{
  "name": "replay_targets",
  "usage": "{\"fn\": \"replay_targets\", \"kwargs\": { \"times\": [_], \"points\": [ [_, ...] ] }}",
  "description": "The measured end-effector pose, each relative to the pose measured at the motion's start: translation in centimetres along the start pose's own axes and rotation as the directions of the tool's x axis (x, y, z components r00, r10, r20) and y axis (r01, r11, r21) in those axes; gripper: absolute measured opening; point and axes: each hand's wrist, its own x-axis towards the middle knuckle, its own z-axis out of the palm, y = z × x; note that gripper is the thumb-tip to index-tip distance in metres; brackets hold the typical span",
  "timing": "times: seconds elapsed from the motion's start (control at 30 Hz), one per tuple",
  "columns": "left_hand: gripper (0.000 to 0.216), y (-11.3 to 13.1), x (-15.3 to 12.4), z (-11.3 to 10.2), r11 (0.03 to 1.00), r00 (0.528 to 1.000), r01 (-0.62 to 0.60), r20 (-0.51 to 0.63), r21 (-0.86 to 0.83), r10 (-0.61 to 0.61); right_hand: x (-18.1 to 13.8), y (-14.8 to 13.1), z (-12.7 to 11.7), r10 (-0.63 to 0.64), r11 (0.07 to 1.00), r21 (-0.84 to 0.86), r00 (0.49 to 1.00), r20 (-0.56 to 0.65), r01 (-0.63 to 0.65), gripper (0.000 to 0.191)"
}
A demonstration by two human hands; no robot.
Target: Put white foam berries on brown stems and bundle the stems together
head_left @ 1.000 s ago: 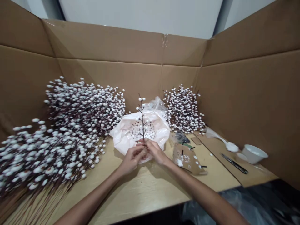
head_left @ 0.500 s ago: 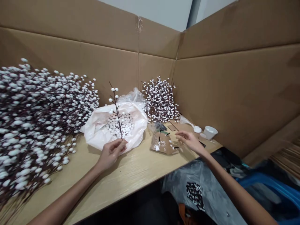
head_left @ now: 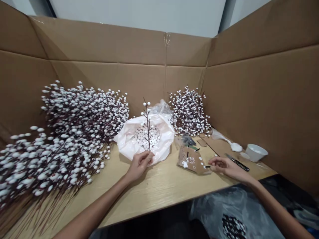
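My left hand (head_left: 139,164) is closed around the base of a thin dark twig (head_left: 147,125) that stands upright and carries a few white berries near its top. Behind it lies a white plastic bag (head_left: 129,141) holding several loose white beads. My right hand (head_left: 223,166) rests low on the table to the right, fingers curled in a pinch beside a torn piece of brown cardboard (head_left: 191,161) with small dark sticks on it. What the pinch holds I cannot make out.
A big heap of white-berry branches (head_left: 62,139) fills the table's left. A smaller upright bunch (head_left: 189,111) stands at the back right. A white bowl (head_left: 256,152), a spoon and dark tweezers (head_left: 237,162) lie at far right. Cardboard walls (head_left: 261,99) enclose the table.
A second ago both hands held the twig together. My right hand let go and went right to the cardboard piece; the left keeps the twig upright.
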Motion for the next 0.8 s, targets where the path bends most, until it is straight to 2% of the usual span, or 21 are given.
{"fn": "replay_targets", "kwargs": {
  "times": [0.8],
  "points": [
    [0.035,0.34,0.01,-0.03,1.0,1.0,0.02,0.004,-0.009,-0.02,-0.16,-0.23,-0.15,0.023,1.0,0.009,0.999,0.039,-0.023,0.052]
  ]
}}
